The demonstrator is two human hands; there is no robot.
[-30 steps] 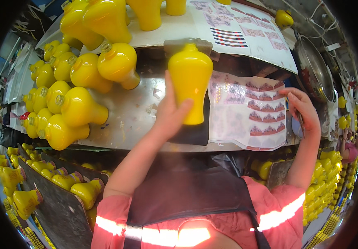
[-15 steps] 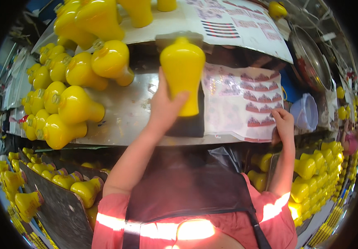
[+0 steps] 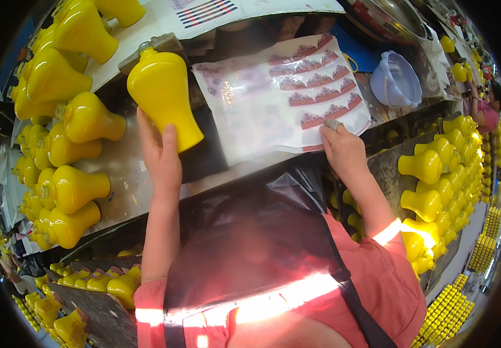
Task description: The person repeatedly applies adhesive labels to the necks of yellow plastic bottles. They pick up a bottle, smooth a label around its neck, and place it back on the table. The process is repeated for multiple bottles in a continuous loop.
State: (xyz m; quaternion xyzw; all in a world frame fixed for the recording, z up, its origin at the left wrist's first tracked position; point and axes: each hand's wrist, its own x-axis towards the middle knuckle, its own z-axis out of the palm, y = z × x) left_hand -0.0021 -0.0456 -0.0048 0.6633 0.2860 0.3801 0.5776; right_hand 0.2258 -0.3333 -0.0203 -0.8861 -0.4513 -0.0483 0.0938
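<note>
A glossy yellow bottle (image 3: 160,87), wide at the shoulder and narrow toward its base, leans with its neck away from me. My left hand (image 3: 163,153) is wrapped round its lower left side, thumb on top and the other fingers mostly behind it. The bottle's neck lies by a worn block (image 3: 172,45). To the right is a white decal sheet (image 3: 247,119) bearing rows of red and purple printed strips. My right hand (image 3: 345,149) is closed in a pinch at the sheet's lowest full strip (image 3: 314,120), with a small greyish bit at the fingertips.
Many yellow bottles (image 3: 76,188) lie stacked along the table's left side. A pale blue bucket (image 3: 395,81) and a metal basin (image 3: 398,17) stand at the right. Boards holding more bottles (image 3: 422,167) flank me, and another person (image 3: 487,113) is at far right.
The view has turned, so the table slants. The bottle, still in my left hand, now tilts to the left at its neck. My right hand has moved from the strips' right end inward along the sheet.
</note>
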